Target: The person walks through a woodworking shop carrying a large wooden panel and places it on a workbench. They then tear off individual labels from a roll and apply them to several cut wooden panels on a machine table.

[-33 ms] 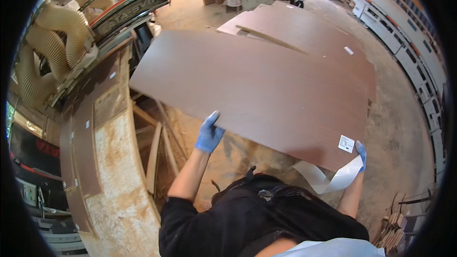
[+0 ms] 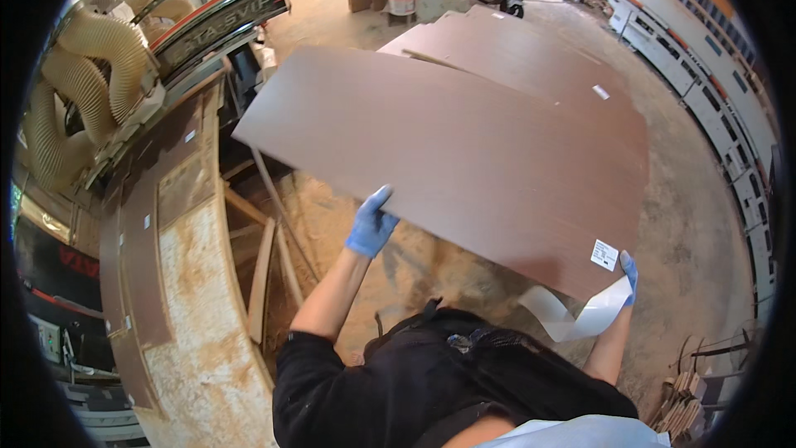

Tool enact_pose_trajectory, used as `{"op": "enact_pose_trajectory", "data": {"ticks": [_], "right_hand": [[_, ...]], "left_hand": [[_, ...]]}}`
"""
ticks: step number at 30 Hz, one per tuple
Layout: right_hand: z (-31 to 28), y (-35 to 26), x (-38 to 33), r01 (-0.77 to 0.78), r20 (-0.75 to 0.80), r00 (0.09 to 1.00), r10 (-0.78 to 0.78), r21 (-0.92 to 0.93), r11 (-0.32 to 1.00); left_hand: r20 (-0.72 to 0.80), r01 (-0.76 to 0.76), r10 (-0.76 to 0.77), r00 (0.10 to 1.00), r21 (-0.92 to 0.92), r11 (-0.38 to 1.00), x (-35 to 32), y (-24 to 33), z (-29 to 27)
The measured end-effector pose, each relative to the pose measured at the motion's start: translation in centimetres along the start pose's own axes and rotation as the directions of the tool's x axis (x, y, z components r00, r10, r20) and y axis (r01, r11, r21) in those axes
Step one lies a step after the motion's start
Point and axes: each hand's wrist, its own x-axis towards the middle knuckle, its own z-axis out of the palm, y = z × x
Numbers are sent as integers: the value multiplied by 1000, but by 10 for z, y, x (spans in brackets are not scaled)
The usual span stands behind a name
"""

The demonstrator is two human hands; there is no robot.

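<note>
A large brown wood-grain panel point(image 2: 448, 149) is held up in front of me, tilted, with a white label point(image 2: 604, 255) near its right corner. My left hand point(image 2: 372, 222), in a blue glove, grips the near long edge, thumb on the upper face and the other fingers mostly under it. At the right end my gloved right hand point(image 2: 629, 270) is closed on the panel's corner, its fingers mostly hidden. A curled, shiny white strip point(image 2: 593, 315) hangs by that hand; whether the hand holds it too, I cannot tell.
Beyond lies a stack of similar brown panels point(image 2: 531, 46). On the left stands a dusty machine bed point(image 2: 199, 282) bearing brown pieces, with ribbed hoses point(image 2: 99, 58) behind. Wood offcuts point(image 2: 264, 282) lean beside it. A long machine point(image 2: 705, 66) runs along the right; more scraps point(image 2: 681, 415) lie lower right.
The panel has shifted slightly to the right and away, its left end now a little farther from the machine bed. Both hands keep their grip and move with it.
</note>
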Motion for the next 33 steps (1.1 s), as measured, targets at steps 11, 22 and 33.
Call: {"op": "enact_pose_trajectory", "data": {"ticks": [11,22,33], "right_hand": [[-190,-110,165,-201,-110,976,185,-153,968],[82,-110,319,479,345,853,-392,-816,325],[419,406,81,-475,225,473,852,-749,462]], "left_hand": [[200,276,-330,923,255,927,235,-99,178],[127,-157,95,987,861,485,136,43,9],[-857,-694,303,418,-86,715,-215,270,-416]]}}
